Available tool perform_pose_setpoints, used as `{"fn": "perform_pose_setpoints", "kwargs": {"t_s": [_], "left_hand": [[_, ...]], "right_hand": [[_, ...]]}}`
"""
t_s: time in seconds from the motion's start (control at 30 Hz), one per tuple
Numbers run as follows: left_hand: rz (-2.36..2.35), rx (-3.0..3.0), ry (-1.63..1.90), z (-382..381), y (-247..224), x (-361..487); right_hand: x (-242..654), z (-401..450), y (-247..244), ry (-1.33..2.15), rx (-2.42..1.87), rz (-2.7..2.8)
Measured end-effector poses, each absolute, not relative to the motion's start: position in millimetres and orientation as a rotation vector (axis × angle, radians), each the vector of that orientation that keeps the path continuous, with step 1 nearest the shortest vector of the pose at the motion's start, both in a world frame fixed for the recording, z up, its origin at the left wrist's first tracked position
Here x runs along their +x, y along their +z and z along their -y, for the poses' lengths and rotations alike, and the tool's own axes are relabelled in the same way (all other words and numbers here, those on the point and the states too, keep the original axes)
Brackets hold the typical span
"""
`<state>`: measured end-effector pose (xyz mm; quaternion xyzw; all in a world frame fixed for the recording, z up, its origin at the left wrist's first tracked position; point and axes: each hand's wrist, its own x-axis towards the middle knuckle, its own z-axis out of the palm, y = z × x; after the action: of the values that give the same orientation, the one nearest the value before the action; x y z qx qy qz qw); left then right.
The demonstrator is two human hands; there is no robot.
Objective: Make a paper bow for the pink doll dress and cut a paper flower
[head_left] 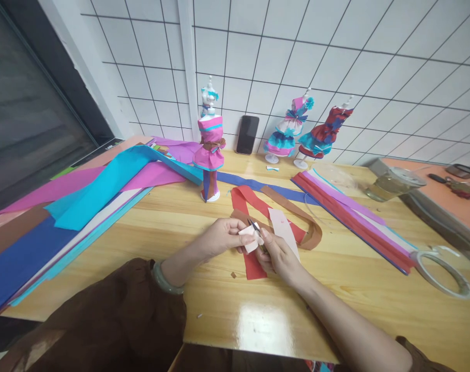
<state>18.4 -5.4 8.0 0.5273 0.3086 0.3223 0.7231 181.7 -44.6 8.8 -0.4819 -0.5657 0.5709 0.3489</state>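
Between the fingers of my left hand (pixel 226 238) is a small piece of white crepe paper (pixel 250 241). My right hand (pixel 278 253) is closed around scissors (pixel 253 224), whose dark blades lie against that paper; the handles are mostly hidden in my fingers. Under and behind my hands lie a red paper strip (pixel 255 267), a brown strip (pixel 314 235) bent in a loop, and a pale pink strip (pixel 283 227). Just beyond them a small dress form (pixel 210 139) stands upright in a pink paper dress with a brown bow.
Long coloured paper strips (pixel 103 181) cover the table's left side. Folded paper (pixel 359 227), a tape roll (pixel 442 273) and a lidded cup (pixel 393 184) are on the right. A phone (pixel 247 134) and two dressed forms (pixel 291 126) stand by the tiled wall.
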Motion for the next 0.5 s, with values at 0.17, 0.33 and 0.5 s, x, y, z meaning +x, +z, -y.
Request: {"fn": "perform_pose_setpoints", "kwargs": {"t_s": [0.17,0.33,0.5], "left_hand": [[-0.692,1.172,0.698,5.0,8.2,17.6],[-0.691,1.181,0.699,4.0,7.1,16.8],[-0.686,1.211,0.688,3.1,5.8,15.4]], "right_hand": [[181.8,44.7,8.9,1.501,-1.242,1.448],[182.1,44.6,8.4,1.498,-1.232,1.464],[182.3,44.7,8.9,1.491,-1.221,1.474]]}}
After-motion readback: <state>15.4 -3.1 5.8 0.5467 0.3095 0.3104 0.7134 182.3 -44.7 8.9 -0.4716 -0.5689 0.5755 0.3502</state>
